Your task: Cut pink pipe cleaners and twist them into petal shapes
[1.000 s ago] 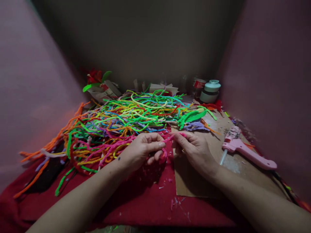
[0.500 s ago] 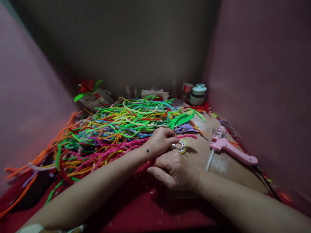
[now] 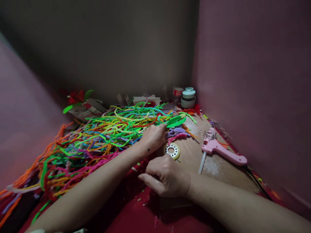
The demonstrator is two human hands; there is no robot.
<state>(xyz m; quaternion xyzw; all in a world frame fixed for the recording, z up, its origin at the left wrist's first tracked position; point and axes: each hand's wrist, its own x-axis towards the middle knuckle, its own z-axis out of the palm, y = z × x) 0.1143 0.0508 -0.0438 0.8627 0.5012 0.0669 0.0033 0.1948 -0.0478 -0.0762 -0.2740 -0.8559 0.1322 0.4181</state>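
Note:
My left hand (image 3: 155,138) reaches out over the right edge of a big heap of coloured pipe cleaners (image 3: 116,136). Its fingers point away from me and are hidden behind its back, near a bundle of green pipe cleaner loops (image 3: 176,121) and some purple pipe cleaners (image 3: 178,131). Closer to me, my right hand (image 3: 167,177) is curled closed above the front edge of the board, thumb pointing left. Whatever it may hold is hidden. Between the hands, a roll of tape (image 3: 177,151) with a holed white core lies on the board, just beyond my right knuckles.
On the right of the brown board (image 3: 218,178) lies a pink glue gun (image 3: 222,150) with a clear glue stick and black cord. A pale blue-green jar (image 3: 188,98) and white papers (image 3: 147,100) stand at the back. Pink walls rise on both sides; red cloth (image 3: 136,210) lies in front.
My left hand has moved off the tape roll, forward to the pipe cleaners beside the green bundle. My right hand stays curled near the tape. The view has turned slightly right.

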